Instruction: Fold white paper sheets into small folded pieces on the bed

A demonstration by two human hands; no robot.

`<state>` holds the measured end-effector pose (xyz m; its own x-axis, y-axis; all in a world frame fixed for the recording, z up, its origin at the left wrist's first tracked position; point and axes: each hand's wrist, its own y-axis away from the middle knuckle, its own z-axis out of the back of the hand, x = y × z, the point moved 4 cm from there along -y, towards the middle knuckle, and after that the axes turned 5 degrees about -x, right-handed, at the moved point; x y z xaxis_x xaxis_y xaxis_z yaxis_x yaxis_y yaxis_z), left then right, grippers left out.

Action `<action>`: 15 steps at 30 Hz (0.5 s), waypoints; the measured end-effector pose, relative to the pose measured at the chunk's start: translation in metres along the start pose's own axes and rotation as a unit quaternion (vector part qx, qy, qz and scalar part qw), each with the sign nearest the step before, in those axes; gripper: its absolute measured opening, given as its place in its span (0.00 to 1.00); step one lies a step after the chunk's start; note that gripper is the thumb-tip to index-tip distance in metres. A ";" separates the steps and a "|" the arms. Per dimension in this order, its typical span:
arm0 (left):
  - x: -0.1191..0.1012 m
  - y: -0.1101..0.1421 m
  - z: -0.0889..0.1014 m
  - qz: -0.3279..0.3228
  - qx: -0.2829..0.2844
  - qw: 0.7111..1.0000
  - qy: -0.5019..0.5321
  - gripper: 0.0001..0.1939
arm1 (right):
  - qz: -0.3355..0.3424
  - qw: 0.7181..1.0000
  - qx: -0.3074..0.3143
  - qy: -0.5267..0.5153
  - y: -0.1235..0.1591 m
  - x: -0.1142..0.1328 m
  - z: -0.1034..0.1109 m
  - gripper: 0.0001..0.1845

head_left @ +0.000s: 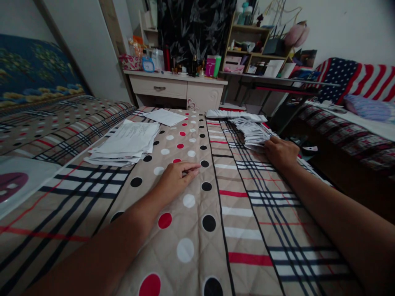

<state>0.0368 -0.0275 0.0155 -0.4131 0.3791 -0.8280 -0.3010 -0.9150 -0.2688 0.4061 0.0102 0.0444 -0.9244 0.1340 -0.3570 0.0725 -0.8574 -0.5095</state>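
Note:
I reach both arms over a bed covered by a beige quilt (197,230) with dots and plaid stripes. My left hand (177,176) lies on the quilt near a black dot, fingers drawn together and pointing right, nothing visible in them. My right hand (280,151) rests curled on the near end of a fanned row of white paper slips (251,130) at the bed's right side. A thick stack of printed papers (126,144) lies to the left of my left hand. A single white sheet (165,116) lies farther back.
A folded white cloth (234,116) lies at the far edge of the bed. Behind stand a white nightstand (177,88) crowded with bottles and a desk with shelves (262,61). A second bed with a flag-pattern blanket (361,82) is at the right, across a dark gap.

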 end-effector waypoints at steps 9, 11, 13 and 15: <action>0.002 -0.004 0.000 -0.010 -0.007 1.000 0.019 0.13 | -0.110 0.989 0.066 -0.072 0.013 0.015 0.016 0.23; -0.001 -0.004 0.001 -0.012 -0.006 1.000 0.013 0.12 | -0.149 0.983 0.050 -0.089 0.020 0.020 0.024 0.27; -0.003 -0.004 0.001 -0.006 -0.005 0.999 0.032 0.12 | -0.164 0.981 0.016 -0.101 0.024 0.032 0.036 0.25; -0.002 -0.004 -0.001 -0.006 -0.013 0.999 0.042 0.13 | -0.141 0.980 -0.006 -0.143 0.026 0.055 0.051 0.17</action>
<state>0.0396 -0.0246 0.0184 -0.3350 0.3774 -0.8633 -0.2824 -0.9144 -0.2901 0.3384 -0.0300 0.0515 -0.9752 0.2187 0.0330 -0.1985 -0.7998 -0.5665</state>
